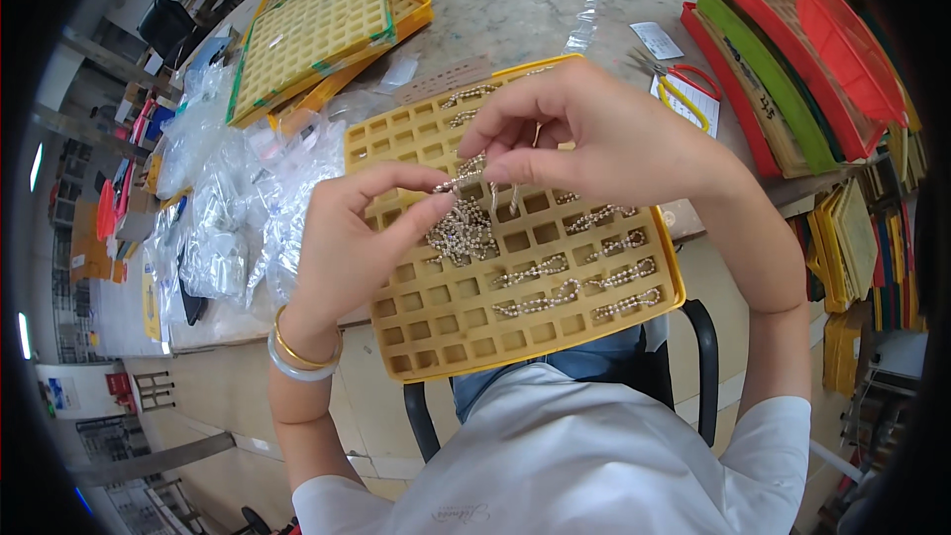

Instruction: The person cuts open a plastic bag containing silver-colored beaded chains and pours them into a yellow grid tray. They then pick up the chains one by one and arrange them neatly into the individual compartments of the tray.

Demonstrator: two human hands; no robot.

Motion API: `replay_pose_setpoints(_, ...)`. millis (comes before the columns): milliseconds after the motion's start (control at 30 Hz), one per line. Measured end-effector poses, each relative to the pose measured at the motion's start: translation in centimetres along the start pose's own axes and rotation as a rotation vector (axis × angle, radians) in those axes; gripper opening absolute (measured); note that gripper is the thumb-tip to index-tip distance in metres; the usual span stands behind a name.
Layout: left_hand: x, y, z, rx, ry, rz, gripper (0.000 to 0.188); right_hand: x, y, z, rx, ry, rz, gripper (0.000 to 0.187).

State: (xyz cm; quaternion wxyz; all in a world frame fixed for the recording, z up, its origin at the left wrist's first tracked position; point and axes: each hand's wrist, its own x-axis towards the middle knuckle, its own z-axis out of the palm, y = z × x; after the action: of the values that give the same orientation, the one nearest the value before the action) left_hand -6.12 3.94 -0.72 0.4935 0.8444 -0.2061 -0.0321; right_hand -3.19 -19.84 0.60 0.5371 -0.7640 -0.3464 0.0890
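Over the middle of a yellow compartment tray [416, 349], my two hands work close together on silver bead chain. My left hand [342, 233] is closed in a thumb-and-forefinger pinch on a strand of the bead chain [470, 174]. The right hand [584, 129] is also closed, its fingertips pinching the chain, with short ends dangling below them; its other fingers are curled. Under both hands lies a tangled pile of bead chain [462, 234]. Looped chain pieces [624, 272] lie across the compartments on the right, and others partly show near the tray's far edge.
Clear plastic bags [218, 228] crowd the table at left, beside stacked yellow trays [312, 30]. Scissors [684, 99] with red and yellow handles lie on paper at right. Beyond them stand red and green trays [783, 59]. The compartment tray overhangs the table's front edge toward my lap.
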Motion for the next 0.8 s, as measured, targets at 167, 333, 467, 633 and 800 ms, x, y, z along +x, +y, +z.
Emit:
replay_pose_setpoints(167, 0.1, 0.4, -1.1, 0.072, -0.045, -0.04, 0.019, -0.5, 0.2, -0.8, -0.099, 0.032, 0.041, 0.02)
replay_pose_setpoints(333, 0.3, 0.4, 0.3, 0.106, 0.08, 0.123, 0.021, -0.2, -1.1, -0.4, 0.083, 0.055, 0.01, 0.019)
replay_pose_setpoints(467, 0.5, 0.4, 0.7, -0.097, -0.04, 0.125, 0.021, -0.3, -1.4, 0.3, 0.18, 0.085, -0.056, 0.019)
replay_pose_setpoints(633, 0.3, 1.4, 0.2, -0.239, -0.053, 0.011, 0.015, -0.9, -1.2, 0.0, 0.118, 0.066, -0.019, 0.02)
replay_pose_setpoints(800, 0.1, 2.0, 0.5, -0.396, -0.117, -0.027, 0.014, -1.3, -1.8, 0.6, 0.121, 0.012, 0.102, 0.018)
